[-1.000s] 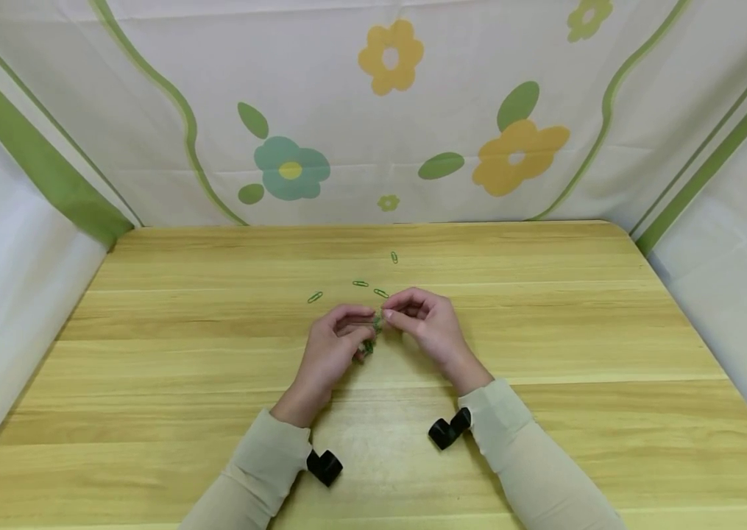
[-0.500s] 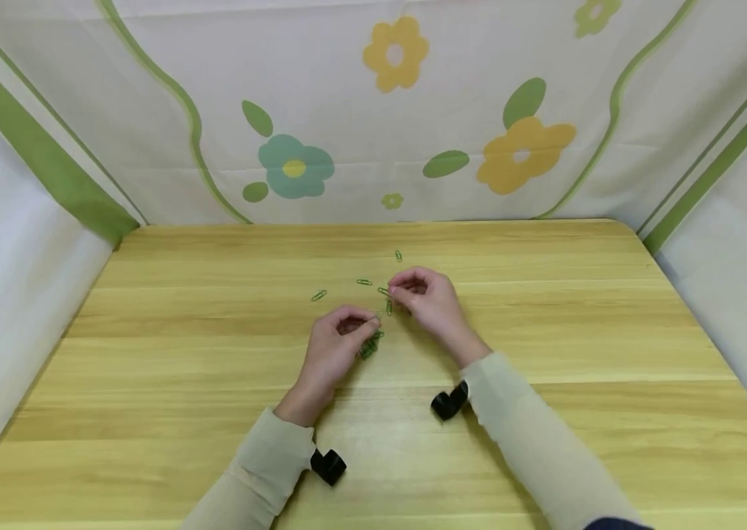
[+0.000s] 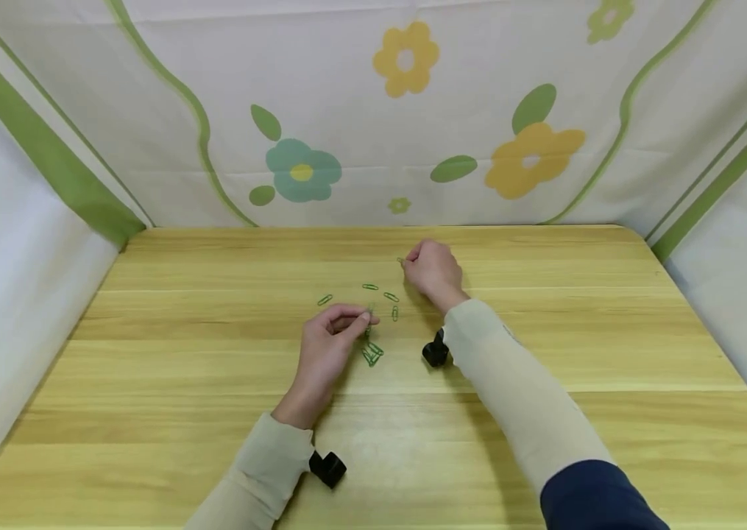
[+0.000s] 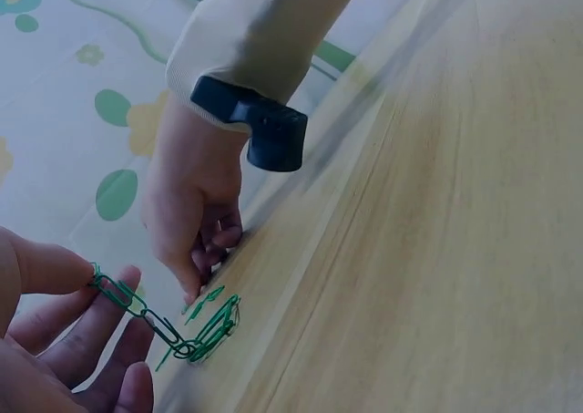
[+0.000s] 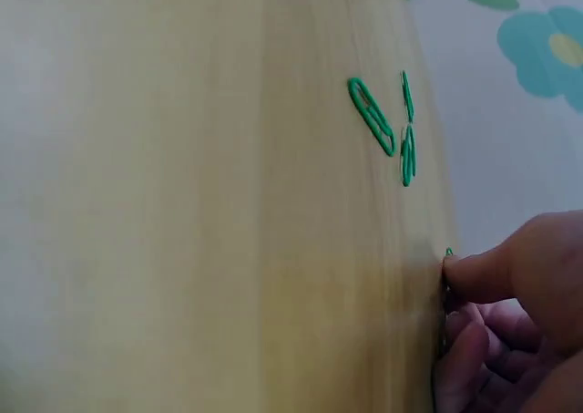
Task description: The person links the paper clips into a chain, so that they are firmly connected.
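Observation:
A chain of linked green paper clips (image 3: 373, 354) hangs from the fingertips of my left hand (image 3: 328, 344), its lower links bunched on the table. In the left wrist view, the thumb and a finger pinch the top clip of this chain (image 4: 162, 326). Farther away, my right hand (image 3: 435, 271) reaches down to the table and pinches a single green paper clip (image 3: 400, 260). Only its tip (image 5: 448, 252) shows past the thumb in the right wrist view; the fingers hide the remainder.
Several loose green paper clips lie between the hands and beyond the left one, among them a clip (image 3: 325, 299) at the left and a clip (image 3: 395, 313) nearest the chain. A flowered cloth (image 3: 360, 110) rises behind the wooden table (image 3: 181, 412).
My right hand has moved from beside the left hand toward the far edge and taken hold of the farthest paper clip. The left hand has drawn slightly left, stretching the chain out.

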Action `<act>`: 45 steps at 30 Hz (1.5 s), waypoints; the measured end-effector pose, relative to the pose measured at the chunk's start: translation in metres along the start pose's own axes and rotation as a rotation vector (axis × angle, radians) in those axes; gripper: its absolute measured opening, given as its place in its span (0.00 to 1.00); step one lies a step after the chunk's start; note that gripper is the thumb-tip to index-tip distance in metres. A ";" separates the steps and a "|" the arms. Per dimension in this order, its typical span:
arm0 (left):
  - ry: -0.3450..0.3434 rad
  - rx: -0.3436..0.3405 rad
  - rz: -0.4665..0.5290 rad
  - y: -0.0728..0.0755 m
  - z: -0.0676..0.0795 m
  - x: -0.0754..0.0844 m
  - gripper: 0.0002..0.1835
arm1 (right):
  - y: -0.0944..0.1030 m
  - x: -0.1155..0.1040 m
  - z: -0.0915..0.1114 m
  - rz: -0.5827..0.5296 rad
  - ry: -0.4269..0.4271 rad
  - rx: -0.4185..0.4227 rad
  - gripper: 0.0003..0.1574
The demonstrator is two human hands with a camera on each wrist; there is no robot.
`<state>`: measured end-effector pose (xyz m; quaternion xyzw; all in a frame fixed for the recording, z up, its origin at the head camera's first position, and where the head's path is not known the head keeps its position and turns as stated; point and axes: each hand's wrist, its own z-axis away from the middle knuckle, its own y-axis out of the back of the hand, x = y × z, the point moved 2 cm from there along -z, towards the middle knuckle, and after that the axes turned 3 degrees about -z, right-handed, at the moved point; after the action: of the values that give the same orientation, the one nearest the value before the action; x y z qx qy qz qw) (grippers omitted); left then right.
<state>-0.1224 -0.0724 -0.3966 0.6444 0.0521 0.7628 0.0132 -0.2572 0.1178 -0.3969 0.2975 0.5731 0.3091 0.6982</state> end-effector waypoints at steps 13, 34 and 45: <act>0.012 0.000 0.033 -0.004 -0.001 -0.003 0.11 | -0.005 0.028 0.064 -0.698 0.056 -0.186 0.11; -0.012 -0.102 0.051 -0.007 0.003 -0.002 0.11 | -0.022 0.035 0.102 -1.227 0.092 -0.044 0.08; -0.008 -0.104 0.045 -0.007 0.004 -0.004 0.11 | -0.022 0.036 0.104 -1.245 0.073 -0.028 0.08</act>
<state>-0.1181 -0.0652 -0.4006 0.6468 -0.0020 0.7621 0.0296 -0.1470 0.1258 -0.4185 -0.1122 0.6583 -0.1382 0.7314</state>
